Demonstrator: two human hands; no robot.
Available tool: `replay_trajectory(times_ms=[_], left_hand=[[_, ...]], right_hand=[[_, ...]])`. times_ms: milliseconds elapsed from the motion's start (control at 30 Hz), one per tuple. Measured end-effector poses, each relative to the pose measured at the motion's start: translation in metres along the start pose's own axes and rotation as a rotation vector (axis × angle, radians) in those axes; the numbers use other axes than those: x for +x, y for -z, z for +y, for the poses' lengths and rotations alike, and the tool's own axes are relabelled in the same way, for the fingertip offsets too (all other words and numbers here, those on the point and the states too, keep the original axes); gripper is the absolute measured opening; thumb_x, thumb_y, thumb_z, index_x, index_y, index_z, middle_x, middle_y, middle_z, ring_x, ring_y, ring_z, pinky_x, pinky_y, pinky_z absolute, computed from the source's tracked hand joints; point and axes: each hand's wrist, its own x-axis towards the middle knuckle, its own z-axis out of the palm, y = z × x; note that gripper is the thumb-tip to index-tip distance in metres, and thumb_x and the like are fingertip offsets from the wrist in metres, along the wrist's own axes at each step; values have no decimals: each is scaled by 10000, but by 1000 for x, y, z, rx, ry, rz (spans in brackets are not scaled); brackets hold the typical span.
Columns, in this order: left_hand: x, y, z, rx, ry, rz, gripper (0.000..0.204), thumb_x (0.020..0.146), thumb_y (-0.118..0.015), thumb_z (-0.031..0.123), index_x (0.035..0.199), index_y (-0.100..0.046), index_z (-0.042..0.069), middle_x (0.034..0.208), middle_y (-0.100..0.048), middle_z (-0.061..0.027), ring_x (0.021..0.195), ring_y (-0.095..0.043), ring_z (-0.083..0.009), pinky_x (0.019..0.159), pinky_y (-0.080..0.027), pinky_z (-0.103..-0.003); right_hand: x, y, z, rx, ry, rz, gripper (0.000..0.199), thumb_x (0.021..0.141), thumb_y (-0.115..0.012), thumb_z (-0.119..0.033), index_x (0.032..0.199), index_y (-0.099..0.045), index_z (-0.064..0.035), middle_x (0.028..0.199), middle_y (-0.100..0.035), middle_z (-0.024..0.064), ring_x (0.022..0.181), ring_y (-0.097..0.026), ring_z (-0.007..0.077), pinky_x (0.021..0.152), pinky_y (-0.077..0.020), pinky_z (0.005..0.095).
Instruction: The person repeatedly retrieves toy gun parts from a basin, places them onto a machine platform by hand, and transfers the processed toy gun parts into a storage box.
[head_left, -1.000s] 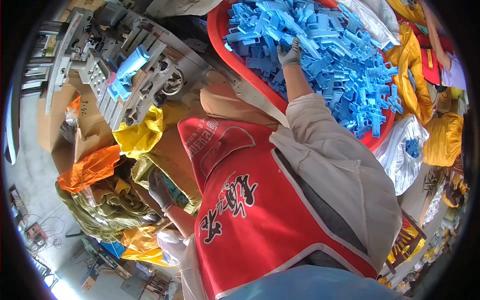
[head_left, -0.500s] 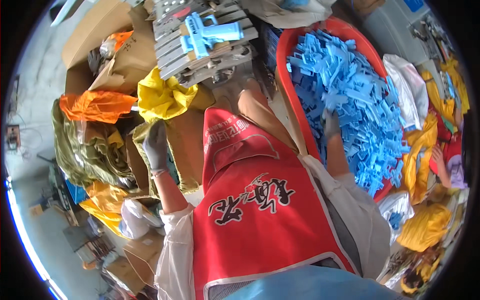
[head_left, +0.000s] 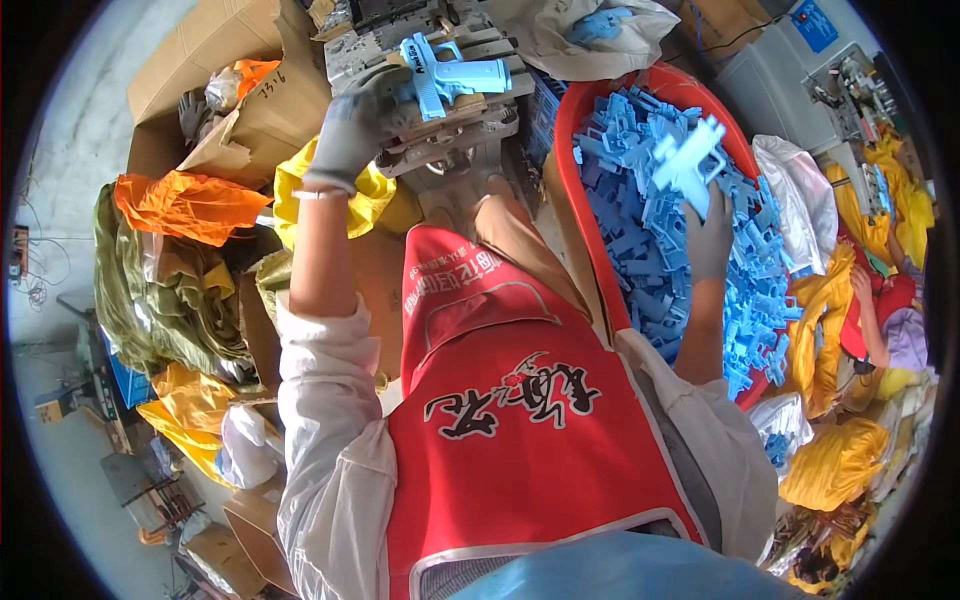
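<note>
Blue toy pistol (head_left: 462,77) right at curled left hand (head_left: 360,125), its hold unclear, second pistol (head_left: 688,166) clasped in right hand (head_left: 711,232)

Toy pistol parts (head_left: 632,210) in tub (head_left: 571,195), right of machine (head_left: 368,48).

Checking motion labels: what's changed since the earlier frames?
Left hand moved forward to the toy gun on the machine; grip unclear. Right hand, previously at the pile, now holds a blue piece above it. Unchanged: toy gun on machine, red tub full.
</note>
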Motion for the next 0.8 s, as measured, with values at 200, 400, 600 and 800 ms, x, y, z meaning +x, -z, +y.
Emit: replay_trajectory(times_ms=[200,400,600,800], left_hand=[[5,11,4,-222,129,-37,301,793,-701,147,1075,-635,66,1033,-682,-113,940,-664,-242,812,-507,-329],[-67,34,-28,-395,422,348,292,804,-715,130,1072,-651,35,964,-692,-60,883,-660,-143,803,-500,-262],[-209,64,-35,-375,837,452,272,878,-652,107,1112,-619,-29,1010,-659,-55,916,-601,-122,835,-471,-252],[-313,70,-23,-224,1049,450,257,891,-633,144,1091,-634,-19,1004,-664,-49,887,-592,-116,814,-466,-256]], right_hand=[[81,-10,-85,650,172,-143,459,863,-655,-193,1264,-520,-17,988,-611,76,865,-584,174,754,-473,294],[132,-66,-187,1137,223,-899,437,893,-649,-253,1241,-530,-18,792,-565,4,691,-504,55,584,-422,205],[145,-81,-220,604,568,-551,417,926,-587,-209,1318,-497,-98,936,-609,43,728,-521,85,654,-448,235],[146,-73,-235,331,682,-536,409,861,-622,-307,1234,-593,-144,1128,-643,151,960,-639,303,845,-487,378]])
